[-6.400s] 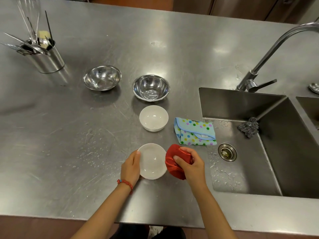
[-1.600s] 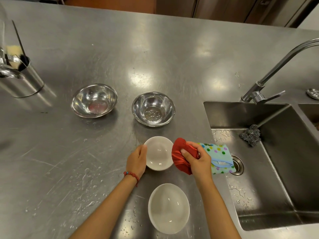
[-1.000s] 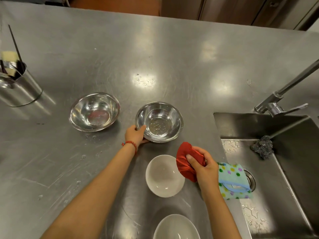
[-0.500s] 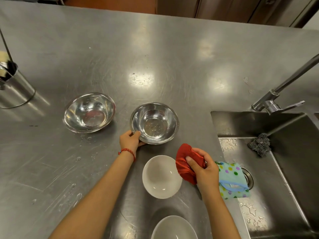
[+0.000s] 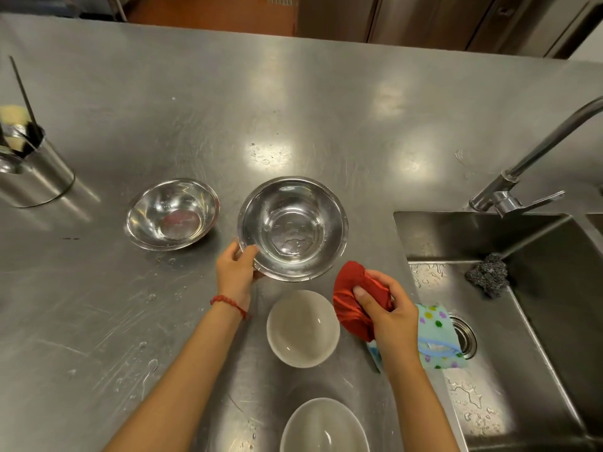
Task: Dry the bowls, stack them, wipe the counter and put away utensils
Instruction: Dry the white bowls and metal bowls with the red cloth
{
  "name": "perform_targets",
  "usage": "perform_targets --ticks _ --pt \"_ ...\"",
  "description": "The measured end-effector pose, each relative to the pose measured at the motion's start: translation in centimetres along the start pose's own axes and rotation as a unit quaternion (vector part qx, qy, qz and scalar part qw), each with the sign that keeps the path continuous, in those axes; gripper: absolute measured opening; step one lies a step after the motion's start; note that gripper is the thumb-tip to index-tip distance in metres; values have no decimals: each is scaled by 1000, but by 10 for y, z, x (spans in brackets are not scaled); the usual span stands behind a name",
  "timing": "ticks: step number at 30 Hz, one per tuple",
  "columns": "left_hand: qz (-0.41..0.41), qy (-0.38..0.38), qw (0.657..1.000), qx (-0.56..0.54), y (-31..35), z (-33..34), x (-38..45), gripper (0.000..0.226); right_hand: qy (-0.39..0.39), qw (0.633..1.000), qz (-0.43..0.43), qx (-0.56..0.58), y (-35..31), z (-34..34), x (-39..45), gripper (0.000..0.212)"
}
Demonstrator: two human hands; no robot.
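Here the left hand (image 5: 236, 270) grips the near-left rim of a steel bowl (image 5: 293, 228), thumb inside the lip and fingers under it, and the bowl looks tipped up off the counter (image 5: 326, 109) toward the camera, though the wide lens makes the tilt hard to judge. Water beads sit in its bottom. The right hand (image 5: 388, 316) is curled round a bunched red cloth (image 5: 354, 298), held just to the right of the bowl and apart from it. A second steel bowl (image 5: 172, 214) stands to the left, also wet inside. Two white bowls lie nearer the person: one (image 5: 302, 327) just below the held bowl, the other (image 5: 324, 425) at the bottom edge of the view. Neither is stacked. A dotted cloth (image 5: 439, 336) lies at the sink (image 5: 489, 402) edge, partly under the right wrist.

The step in hand appears to be drying the steel bowls. Next, the cloth should go into the held bowl and sweep its base and walls while the left hand steadies the rim. Droplets scattered on the counter remain to be wiped, and the utensil holder (image 5: 31, 171) stands far left.
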State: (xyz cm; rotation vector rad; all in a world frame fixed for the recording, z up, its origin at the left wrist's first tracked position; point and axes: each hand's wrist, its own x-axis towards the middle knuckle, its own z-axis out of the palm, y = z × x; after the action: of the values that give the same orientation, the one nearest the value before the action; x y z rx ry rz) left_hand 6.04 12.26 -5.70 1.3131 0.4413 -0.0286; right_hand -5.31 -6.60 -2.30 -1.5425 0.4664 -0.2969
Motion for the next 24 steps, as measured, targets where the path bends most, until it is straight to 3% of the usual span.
perform_targets --ticks 3,9,13,18,21,24 --pt "-6 -13 1000 -1 2 -5 -16 15 -10 1000 -25 10 -15 1 -4 32" --pt "8 -38 998 59 -2 -12 -56 30 -22 997 -69 1 -34 1 -12 33" --pt "43 -58 992 100 -4 -15 -83 25 -33 992 -98 -68 -35 9 -13 37" --pt "80 -45 991 100 -6 -12 -110 22 -25 969 -104 -224 -23 24 -11 26" --pt "100 -55 988 101 -7 -10 -122 24 -8 968 -88 -233 -18 30 -17 25" --pt "86 -68 991 80 -9 -5 -132 24 -72 969 -79 -222 -19 41 -28 25"
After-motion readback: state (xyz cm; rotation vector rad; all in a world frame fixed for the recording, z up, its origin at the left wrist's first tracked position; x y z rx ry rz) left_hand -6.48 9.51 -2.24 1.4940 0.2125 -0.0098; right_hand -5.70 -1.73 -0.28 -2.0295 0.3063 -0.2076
